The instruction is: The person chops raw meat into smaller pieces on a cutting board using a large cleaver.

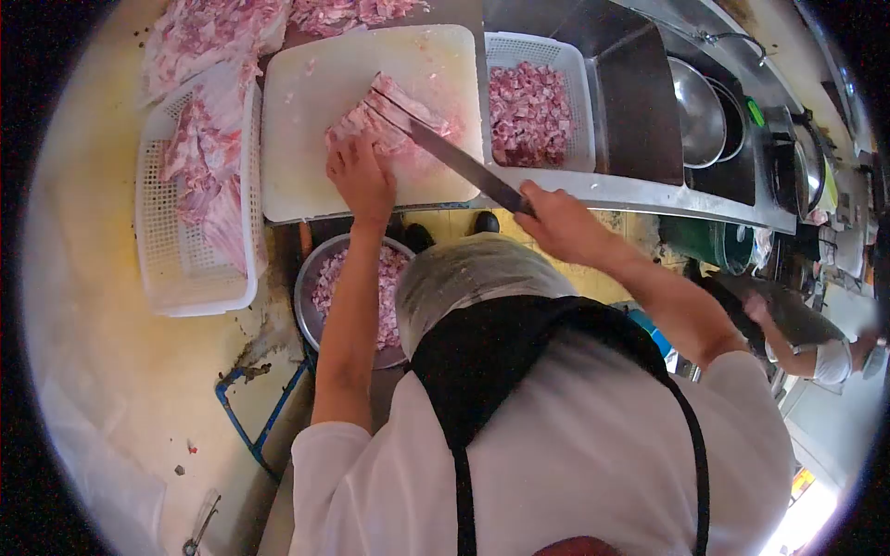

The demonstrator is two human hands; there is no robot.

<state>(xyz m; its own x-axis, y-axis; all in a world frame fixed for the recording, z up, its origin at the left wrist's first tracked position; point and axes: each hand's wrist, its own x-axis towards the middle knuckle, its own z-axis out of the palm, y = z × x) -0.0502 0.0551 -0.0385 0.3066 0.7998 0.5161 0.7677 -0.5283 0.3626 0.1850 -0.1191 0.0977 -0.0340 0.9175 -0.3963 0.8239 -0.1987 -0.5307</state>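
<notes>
My right hand [564, 225] is closed around the handle of a long knife [468, 169]. Its blade points up and left, with the far end lying across a slab of raw ribs [394, 107]. Curled over the near left edge of that slab, my left hand [362, 178] holds it down on the white cutting board [297, 176]. Small scraps and pinkish juice mark the board around the meat.
Left of the board, a white basket [153, 218] holds rib slabs; more raw meat [213, 37] lies beyond. Chopped pieces fill a basket [584, 102] beside the sink [635, 111] and a steel bowl [308, 310] below. Another person [802, 357] is at far right.
</notes>
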